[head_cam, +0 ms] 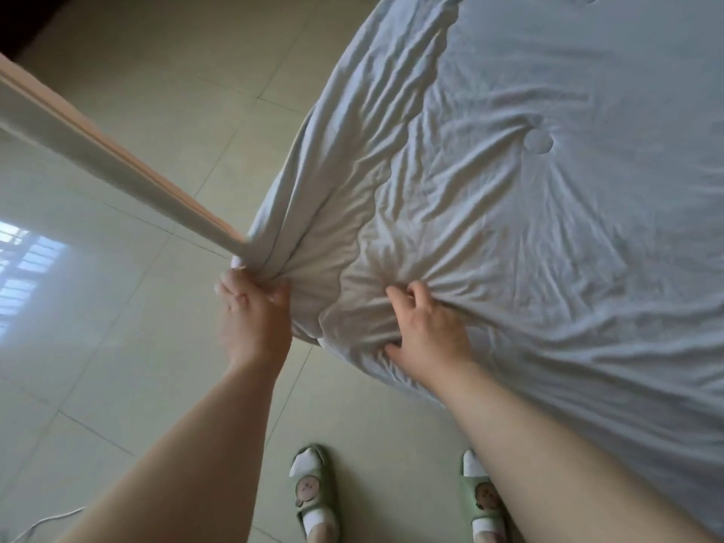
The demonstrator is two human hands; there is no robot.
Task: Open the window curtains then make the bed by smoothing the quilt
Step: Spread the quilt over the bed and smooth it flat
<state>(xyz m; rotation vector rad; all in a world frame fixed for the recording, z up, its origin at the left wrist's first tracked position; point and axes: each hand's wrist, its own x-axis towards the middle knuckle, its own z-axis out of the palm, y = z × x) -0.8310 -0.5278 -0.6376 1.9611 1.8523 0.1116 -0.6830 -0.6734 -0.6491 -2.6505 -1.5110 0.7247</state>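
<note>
A pale grey-blue quilt (529, 197) covers the bed and fills the right side of the view, with many creases fanning out from its near corner. My left hand (252, 315) is shut on the bunched corner of the quilt at the bed's edge. My right hand (425, 333) lies on the quilt just right of that corner, fingers curled into the fabric and pinching a fold. A round tufted dimple (538, 142) marks the quilt further up. The curtain (98, 150), cream and peach, hangs as a gathered strip at the left, ending near the quilt corner.
Beige floor tiles (164, 92) spread to the left and below the bed. Window light reflects on the floor (27, 268) at the far left. A white cable (47, 521) lies at the bottom left. My feet in green slippers (313, 487) stand close to the bed.
</note>
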